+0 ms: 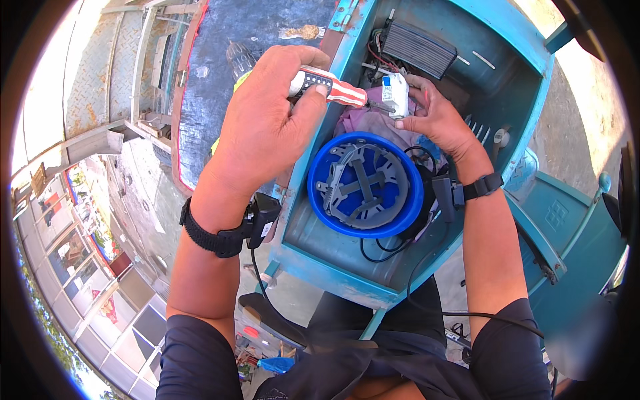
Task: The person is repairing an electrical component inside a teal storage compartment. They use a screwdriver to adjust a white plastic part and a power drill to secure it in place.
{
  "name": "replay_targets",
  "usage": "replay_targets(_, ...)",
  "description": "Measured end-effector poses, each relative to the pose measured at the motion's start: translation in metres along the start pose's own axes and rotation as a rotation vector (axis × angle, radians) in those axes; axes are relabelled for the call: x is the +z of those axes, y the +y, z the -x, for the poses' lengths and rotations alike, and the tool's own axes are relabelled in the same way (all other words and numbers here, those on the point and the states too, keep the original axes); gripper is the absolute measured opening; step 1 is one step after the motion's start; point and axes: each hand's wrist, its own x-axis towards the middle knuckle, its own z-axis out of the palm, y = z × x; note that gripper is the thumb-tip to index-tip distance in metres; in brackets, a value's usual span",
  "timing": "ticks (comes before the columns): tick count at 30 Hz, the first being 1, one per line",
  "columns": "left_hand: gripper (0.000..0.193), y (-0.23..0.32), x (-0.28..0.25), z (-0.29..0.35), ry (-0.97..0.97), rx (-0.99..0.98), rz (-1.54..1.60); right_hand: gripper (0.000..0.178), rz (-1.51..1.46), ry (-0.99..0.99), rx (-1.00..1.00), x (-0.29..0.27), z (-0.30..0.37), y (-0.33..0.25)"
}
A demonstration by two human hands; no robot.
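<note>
My left hand (263, 123) is closed around a screwdriver (341, 92) whose handle carries a red, white and blue stars-and-stripes pattern. Its shaft points right, toward a small white circuit breaker (396, 95) with a blue patch. That breaker sits between the thumb and fingers of my right hand (441, 120). The screwdriver's tip is close against the breaker's left side; whether it sits in a screw I cannot tell. Both hands are above an open teal metal box (303, 233). Below them, a blue hard hat (319, 212) lies upturned, its grey straps showing.
Pinkish cloth (363, 124) bunches behind the hard hat. At the box's far end is a finned dark metal unit (420, 48) with wires. A scuffed dark board (207, 93) adjoins on the left, bearing a partly hidden drill (240, 59). Cables trail from both wrist straps.
</note>
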Motion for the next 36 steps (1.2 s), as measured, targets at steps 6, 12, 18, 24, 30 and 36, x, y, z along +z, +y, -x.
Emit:
replay_targets(6, 0.031, 0.005, -0.008, -0.015, -0.119, -0.053, -0.190, 0.096, -0.064, -0.002, 0.014, 0.000, 0.001, 0.003)
replay_targets(12, 0.043, 0.006, -0.009, -0.017, -0.164, -0.070, -0.009, 0.090, -0.045, -0.008, -0.034, 0.001, 0.002, -0.001)
replay_targets(18, 0.041, 0.005, -0.006, -0.020, -0.105, -0.096, 0.090, 0.098, -0.075, -0.005, 0.011, 0.000, 0.000, 0.000)
replay_targets(24, 0.034, 0.012, -0.003, -0.037, -0.084, -0.078, -0.023, 0.102, -0.123, -0.008, 0.039, 0.000, 0.002, -0.002)
replay_targets(30, 0.046, 0.017, -0.005, -0.072, -0.085, -0.139, -0.034, 0.101, -0.105, 0.012, 0.088, -0.003, 0.003, -0.004)
replay_targets(36, 0.039, 0.013, -0.002, -0.089, -0.177, -0.177, 0.269, 0.097, -0.086, -0.011, 0.057, -0.003, 0.000, 0.001)
